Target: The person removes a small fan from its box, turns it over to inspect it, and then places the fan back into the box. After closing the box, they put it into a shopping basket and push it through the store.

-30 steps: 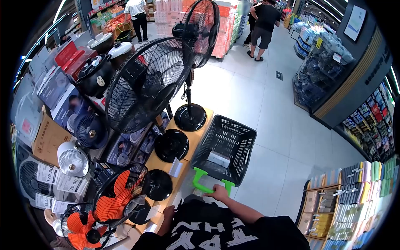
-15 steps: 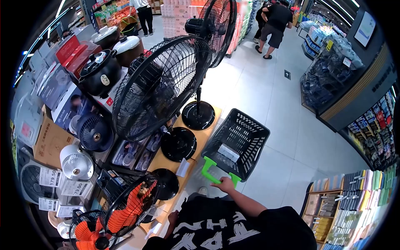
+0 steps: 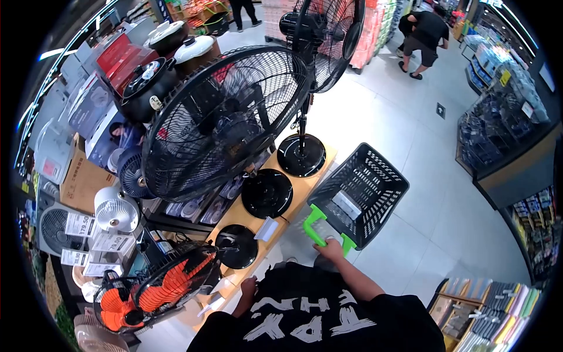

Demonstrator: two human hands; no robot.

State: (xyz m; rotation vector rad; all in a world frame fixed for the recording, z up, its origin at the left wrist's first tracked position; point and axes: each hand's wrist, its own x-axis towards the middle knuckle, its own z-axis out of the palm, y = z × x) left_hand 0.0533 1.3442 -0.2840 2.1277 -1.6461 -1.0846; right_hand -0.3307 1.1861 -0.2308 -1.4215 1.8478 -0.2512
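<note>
- Where the wooden platform [image 3: 287,202] runs along the aisle, a tall black fan [image 3: 226,123] stands on it, left of the basket.
- Black basket [image 3: 375,188] — on the floor just ahead, a white box [image 3: 347,205] inside.
- Right hand [image 3: 331,249] — closed around the basket's green handle [image 3: 311,222].
- Left hand [image 3: 248,288] — low beside the platform; whether it grips anything cannot be told.

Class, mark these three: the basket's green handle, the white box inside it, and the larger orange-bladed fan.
green handle [image 3: 311,220], head view, on its left arm.
white box [image 3: 347,205], head view, on its top face.
larger orange-bladed fan [image 3: 176,280], head view, on an orange blade.
</note>
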